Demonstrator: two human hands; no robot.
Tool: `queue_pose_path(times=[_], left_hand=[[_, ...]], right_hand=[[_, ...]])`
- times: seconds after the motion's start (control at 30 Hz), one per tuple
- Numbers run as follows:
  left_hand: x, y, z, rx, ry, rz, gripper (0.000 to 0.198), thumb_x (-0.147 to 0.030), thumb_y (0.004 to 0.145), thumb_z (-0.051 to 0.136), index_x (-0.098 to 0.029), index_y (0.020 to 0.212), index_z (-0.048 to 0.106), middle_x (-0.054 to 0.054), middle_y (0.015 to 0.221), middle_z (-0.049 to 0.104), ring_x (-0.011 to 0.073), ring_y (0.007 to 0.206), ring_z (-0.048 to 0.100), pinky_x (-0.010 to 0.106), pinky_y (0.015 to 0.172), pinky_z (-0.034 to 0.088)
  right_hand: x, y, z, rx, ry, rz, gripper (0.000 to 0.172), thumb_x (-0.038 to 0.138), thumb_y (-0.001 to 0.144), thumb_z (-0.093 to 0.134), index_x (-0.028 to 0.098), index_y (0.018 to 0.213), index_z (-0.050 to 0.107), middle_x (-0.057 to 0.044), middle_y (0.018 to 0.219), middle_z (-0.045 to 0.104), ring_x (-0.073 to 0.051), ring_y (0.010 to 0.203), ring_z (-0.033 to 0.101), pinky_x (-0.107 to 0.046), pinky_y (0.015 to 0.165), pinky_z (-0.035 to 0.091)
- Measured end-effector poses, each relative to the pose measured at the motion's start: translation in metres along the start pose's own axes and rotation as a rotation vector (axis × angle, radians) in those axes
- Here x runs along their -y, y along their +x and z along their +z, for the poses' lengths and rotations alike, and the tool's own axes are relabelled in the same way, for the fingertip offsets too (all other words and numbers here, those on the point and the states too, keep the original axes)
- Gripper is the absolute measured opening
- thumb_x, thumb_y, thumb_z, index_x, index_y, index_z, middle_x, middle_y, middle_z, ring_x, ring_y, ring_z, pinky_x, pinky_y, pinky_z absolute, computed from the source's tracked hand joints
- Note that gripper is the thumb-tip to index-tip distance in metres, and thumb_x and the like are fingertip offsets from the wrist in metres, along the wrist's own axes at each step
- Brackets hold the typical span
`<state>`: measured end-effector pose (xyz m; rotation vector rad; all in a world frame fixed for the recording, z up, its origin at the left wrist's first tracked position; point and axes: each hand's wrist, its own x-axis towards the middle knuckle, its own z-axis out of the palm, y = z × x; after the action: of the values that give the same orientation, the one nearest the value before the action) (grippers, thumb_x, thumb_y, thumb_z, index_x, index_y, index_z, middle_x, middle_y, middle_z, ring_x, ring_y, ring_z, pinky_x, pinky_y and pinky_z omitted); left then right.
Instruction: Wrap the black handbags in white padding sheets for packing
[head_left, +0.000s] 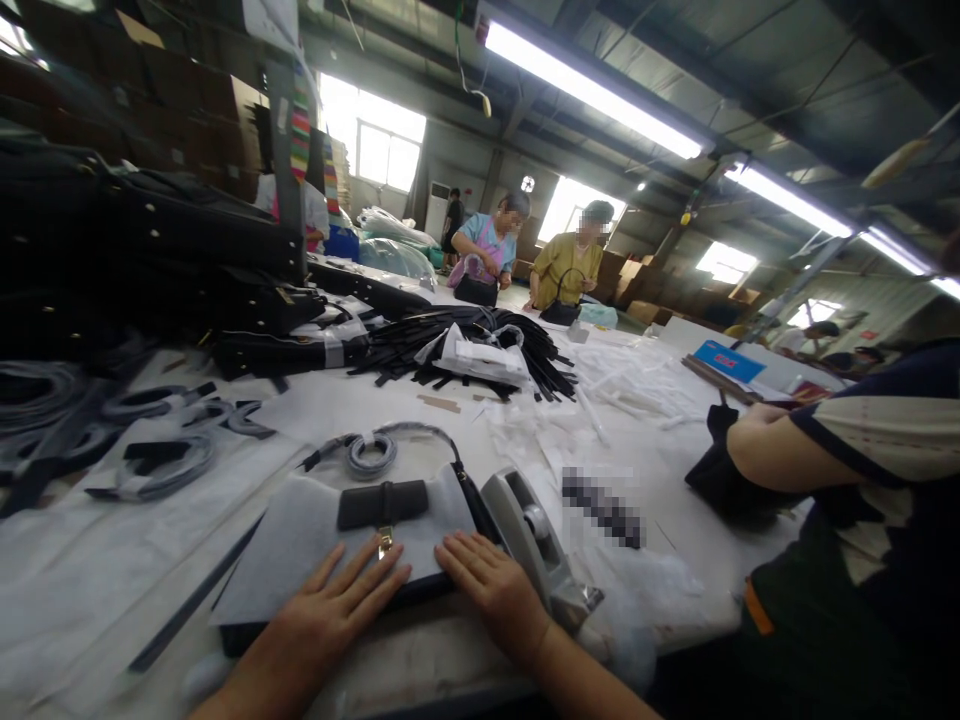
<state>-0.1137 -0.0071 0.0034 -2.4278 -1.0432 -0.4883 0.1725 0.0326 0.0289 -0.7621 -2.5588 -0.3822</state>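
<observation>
A black handbag [442, 588] lies on the table in front of me, its flap covered by a pale protective sheet [300, 530]. Across the flap runs a dark strap tab [382, 505] with a gold clasp [385, 542] at its lower end. My left hand [330, 610] rests flat on the bag, fingers spread, the tips beside the clasp. Flat on the bag's front right part is my right hand [495, 590], fingers stretched out and close together. The bag's handle [427, 430] arches behind it. A grey tape dispenser [536, 540] stands just right of the bag.
Wrapped strap coils [169, 465] lie at the left, below stacked black bags [150, 240]. A fan of black straps [465, 335] spreads across the table's middle. Clear plastic [630, 385] lies to the right. A co-worker [847, 500] stands close on the right; others work across the table.
</observation>
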Motion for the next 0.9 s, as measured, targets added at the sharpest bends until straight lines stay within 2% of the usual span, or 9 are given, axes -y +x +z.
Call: queue_pose_path(times=[0.1,0.23,0.4,0.6,0.77,0.9], left_hand=[[0.008,-0.004,-0.007,-0.021,0.024,-0.006,0.066,-0.001,0.090,0.033,-0.027,0.150,0.037,0.001,0.155,0.041,0.0211,0.145,0.032,0.044,0.124,0.011],[0.011,-0.018,-0.008,-0.024,0.103,-0.052,0.059,-0.003,0.093,0.028,-0.024,0.147,0.043,0.000,0.155,0.042,0.0187,0.145,0.032,0.041,0.125,0.009],[0.005,-0.026,-0.003,-0.020,0.190,-0.043,0.054,-0.012,0.099,0.024,-0.028,0.147,0.042,-0.001,0.155,0.041,0.0203,0.140,0.041,0.044,0.122,0.021],[0.005,-0.022,-0.002,-0.055,0.245,-0.015,0.056,-0.010,0.098,0.025,-0.031,0.148,0.041,-0.001,0.153,0.045,0.0200,0.131,0.053,0.039,0.110,0.041],[0.008,-0.022,0.004,-0.076,0.261,-0.017,0.053,-0.013,0.100,0.026,-0.030,0.148,0.040,-0.001,0.151,0.047,0.0220,0.131,0.052,0.039,0.104,0.047],[0.011,-0.019,0.000,-0.078,0.228,0.008,0.052,-0.015,0.100,0.026,-0.028,0.148,0.041,0.000,0.149,0.049,0.0213,0.129,0.055,0.039,0.101,0.049]], right_hand=[[-0.001,0.002,-0.003,0.009,-0.007,0.007,0.041,0.019,0.106,0.030,0.017,0.138,0.056,-0.006,0.133,0.065,-0.021,0.123,0.062,-0.038,0.101,0.056],[0.004,0.000,0.002,-0.014,-0.068,0.002,0.043,0.019,0.106,0.032,0.028,0.144,0.050,-0.005,0.133,0.065,-0.021,0.121,0.063,-0.038,0.098,0.058],[0.010,-0.003,0.006,-0.057,-0.127,0.003,0.043,0.018,0.105,0.033,0.032,0.144,0.048,-0.007,0.134,0.064,-0.024,0.123,0.061,-0.042,0.096,0.059],[0.009,-0.003,0.011,-0.089,-0.170,-0.015,0.044,0.018,0.105,0.033,0.032,0.144,0.048,-0.008,0.131,0.065,-0.024,0.120,0.063,-0.041,0.092,0.061],[0.010,-0.003,0.017,-0.107,-0.161,0.001,0.044,0.015,0.104,0.032,0.030,0.141,0.052,-0.010,0.131,0.066,-0.026,0.120,0.064,-0.044,0.093,0.060],[0.012,-0.004,0.018,-0.111,-0.142,0.016,0.043,0.018,0.104,0.036,0.030,0.142,0.052,-0.012,0.131,0.065,-0.027,0.120,0.064,-0.046,0.094,0.059]])
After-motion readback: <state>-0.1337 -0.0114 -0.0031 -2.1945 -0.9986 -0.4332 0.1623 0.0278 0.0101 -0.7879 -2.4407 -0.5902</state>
